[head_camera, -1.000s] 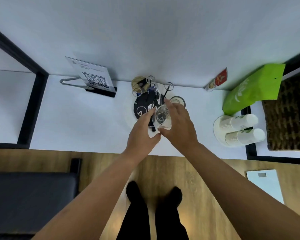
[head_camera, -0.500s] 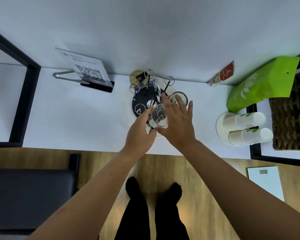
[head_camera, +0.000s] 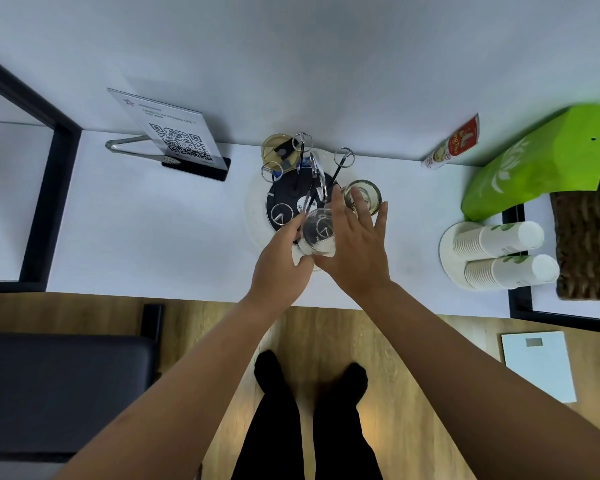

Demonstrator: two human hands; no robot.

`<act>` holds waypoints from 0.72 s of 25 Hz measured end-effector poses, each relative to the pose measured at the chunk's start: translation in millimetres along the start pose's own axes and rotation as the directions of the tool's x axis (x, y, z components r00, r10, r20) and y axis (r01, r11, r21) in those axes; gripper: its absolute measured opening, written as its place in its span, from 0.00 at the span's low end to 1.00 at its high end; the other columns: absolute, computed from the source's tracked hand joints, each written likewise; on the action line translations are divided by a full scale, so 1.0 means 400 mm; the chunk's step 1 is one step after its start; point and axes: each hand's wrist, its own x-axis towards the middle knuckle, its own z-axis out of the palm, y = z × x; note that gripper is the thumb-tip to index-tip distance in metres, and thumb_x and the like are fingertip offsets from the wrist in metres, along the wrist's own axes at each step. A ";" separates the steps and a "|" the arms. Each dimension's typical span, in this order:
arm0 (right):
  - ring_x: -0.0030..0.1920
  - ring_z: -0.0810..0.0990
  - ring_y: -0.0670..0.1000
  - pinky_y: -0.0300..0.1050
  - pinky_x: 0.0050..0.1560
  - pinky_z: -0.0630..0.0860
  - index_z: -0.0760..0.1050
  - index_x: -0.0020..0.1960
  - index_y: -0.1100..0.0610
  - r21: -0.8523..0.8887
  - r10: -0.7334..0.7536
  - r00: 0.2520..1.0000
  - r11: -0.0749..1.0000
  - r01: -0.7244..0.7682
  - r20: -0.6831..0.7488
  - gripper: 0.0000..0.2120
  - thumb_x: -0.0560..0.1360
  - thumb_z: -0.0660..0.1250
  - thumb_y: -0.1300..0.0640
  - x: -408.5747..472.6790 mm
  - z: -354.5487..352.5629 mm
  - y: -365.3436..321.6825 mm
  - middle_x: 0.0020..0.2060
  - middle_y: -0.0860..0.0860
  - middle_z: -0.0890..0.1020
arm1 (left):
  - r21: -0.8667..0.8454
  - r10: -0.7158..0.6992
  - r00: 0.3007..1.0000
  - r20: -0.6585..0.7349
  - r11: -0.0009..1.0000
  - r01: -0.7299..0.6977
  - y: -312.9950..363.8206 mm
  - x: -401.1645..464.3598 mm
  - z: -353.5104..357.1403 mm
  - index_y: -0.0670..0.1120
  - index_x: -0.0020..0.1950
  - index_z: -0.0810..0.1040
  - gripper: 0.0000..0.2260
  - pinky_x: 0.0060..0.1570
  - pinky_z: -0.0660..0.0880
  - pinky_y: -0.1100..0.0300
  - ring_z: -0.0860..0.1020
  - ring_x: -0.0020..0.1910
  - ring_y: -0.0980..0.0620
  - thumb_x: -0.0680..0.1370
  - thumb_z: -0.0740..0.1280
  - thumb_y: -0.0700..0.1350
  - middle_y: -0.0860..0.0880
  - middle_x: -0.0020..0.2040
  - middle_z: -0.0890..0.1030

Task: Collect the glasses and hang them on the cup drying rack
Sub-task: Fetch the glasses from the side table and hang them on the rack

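Observation:
The cup drying rack point(head_camera: 284, 199) stands on the white counter, a dark round base with thin metal arms ending in rings. A clear glass point(head_camera: 317, 232) sits upside down over the rack's near arm. My left hand point(head_camera: 279, 268) grips that glass from the left. My right hand point(head_camera: 355, 247) has its fingers spread beside the glass and reaches over a second glass point(head_camera: 362, 195) standing on the counter to the right of the rack. A third glass point(head_camera: 278, 150), amber tinted, is behind the rack by the wall.
A QR code sign point(head_camera: 174, 138) and metal tongs point(head_camera: 125, 145) lie at the left. Two stacks of paper cups point(head_camera: 499, 251) lie on a plate at the right, with a green bag point(head_camera: 541, 164), a small packet point(head_camera: 454, 142) and a woven basket point(head_camera: 589, 240) nearby.
My right hand let go of the upside-down glass, opened its fingers and moved toward the glass on the right. My left hand stayed on the hung glass.

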 end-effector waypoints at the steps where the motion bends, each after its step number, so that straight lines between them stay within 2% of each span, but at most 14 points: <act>1: 0.83 0.59 0.60 0.75 0.79 0.49 0.54 0.84 0.62 -0.011 -0.001 1.000 1.000 0.001 0.002 0.60 0.66 0.82 0.38 0.000 0.003 0.001 0.72 0.57 0.78 | -0.001 0.001 1.000 0.000 1.000 -0.001 -0.001 0.001 0.000 0.53 0.81 0.66 0.31 0.69 0.74 0.57 0.73 0.71 0.58 0.79 0.69 0.39 0.57 0.74 0.75; 6: 0.83 0.59 0.61 0.75 0.79 0.49 0.56 0.83 0.64 -0.056 -0.006 1.000 0.998 0.006 0.006 0.59 0.66 0.81 0.37 0.000 0.014 0.002 0.76 0.58 0.75 | 0.013 -0.010 1.000 0.007 1.000 0.010 -0.008 0.008 -0.003 0.52 0.81 0.67 0.30 0.66 0.73 0.61 0.74 0.72 0.56 0.80 0.70 0.39 0.55 0.75 0.75; 11: 0.84 0.55 0.61 0.74 0.79 0.48 0.56 0.84 0.63 -0.078 -0.006 1.000 0.997 0.008 0.030 0.57 0.69 0.79 0.36 -0.001 0.016 0.000 0.79 0.57 0.71 | 0.024 -0.024 1.000 0.020 0.999 0.024 -0.011 0.012 -0.012 0.52 0.81 0.67 0.30 0.69 0.75 0.54 0.74 0.72 0.55 0.80 0.69 0.38 0.54 0.75 0.75; 15: 0.84 0.54 0.61 0.72 0.80 0.46 0.55 0.84 0.63 -0.076 -0.008 0.999 0.997 0.011 0.046 0.57 0.70 0.77 0.35 -0.009 0.016 -0.001 0.80 0.57 0.69 | 0.027 -0.032 0.999 0.031 0.999 0.031 -0.004 0.012 -0.022 0.52 0.81 0.67 0.29 0.69 0.74 0.54 0.73 0.71 0.57 0.80 0.67 0.38 0.56 0.74 0.75; 18: 0.85 0.52 0.61 0.68 0.81 0.43 0.53 0.85 0.63 -0.081 -0.028 0.998 0.996 0.033 0.057 0.57 0.70 0.78 0.36 -0.009 0.006 -0.001 0.82 0.57 0.66 | 0.029 -0.028 0.999 0.046 0.999 0.027 0.006 0.011 -0.027 0.50 0.82 0.66 0.29 0.71 0.72 0.53 0.72 0.73 0.54 0.81 0.64 0.36 0.55 0.75 0.74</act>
